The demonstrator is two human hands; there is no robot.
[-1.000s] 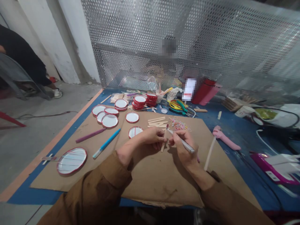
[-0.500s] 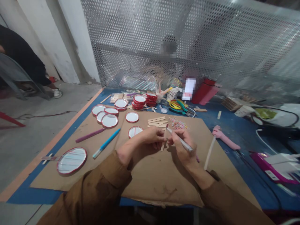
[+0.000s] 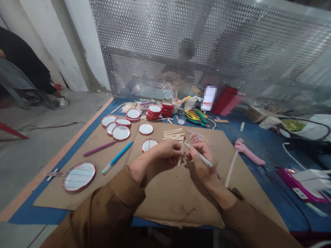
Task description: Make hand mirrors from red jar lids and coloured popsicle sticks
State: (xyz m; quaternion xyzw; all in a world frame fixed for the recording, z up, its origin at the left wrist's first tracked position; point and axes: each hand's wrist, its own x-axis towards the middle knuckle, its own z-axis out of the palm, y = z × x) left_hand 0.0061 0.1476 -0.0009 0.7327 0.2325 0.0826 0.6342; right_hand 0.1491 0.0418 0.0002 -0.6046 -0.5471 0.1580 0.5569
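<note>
My left hand (image 3: pixel 169 152) pinches a wooden craft stick (image 3: pixel 180 156) that stands nearly upright, its top end coloured dark red. In my right hand (image 3: pixel 203 156) is a pale marker pen (image 3: pixel 204 159), held in a writing grip with its tip close to the stick; whether it touches I cannot tell. Just beyond lie loose craft sticks (image 3: pixel 172 131) and a pile of small colourful bits (image 3: pixel 198 136). To the left rest a blue marker (image 3: pixel 117 157), a purple pen (image 3: pixel 99 149) and a round red-rimmed lid (image 3: pixel 79 177) with a stick handle attached.
Cardboard (image 3: pixel 165 196) covers much of the blue table. Red-rimmed lids (image 3: pixel 121 132) lie and stand stacked at the back left. A pink glue gun (image 3: pixel 249 153) and a magenta power strip (image 3: pixel 294 184) sit right. Behind stands a perforated metal panel (image 3: pixel 155 38); a person (image 3: pixel 23 62) sits far left.
Both hands stay almost in place. The marker pen in my right hand has shifted very slightly against the stick.
</note>
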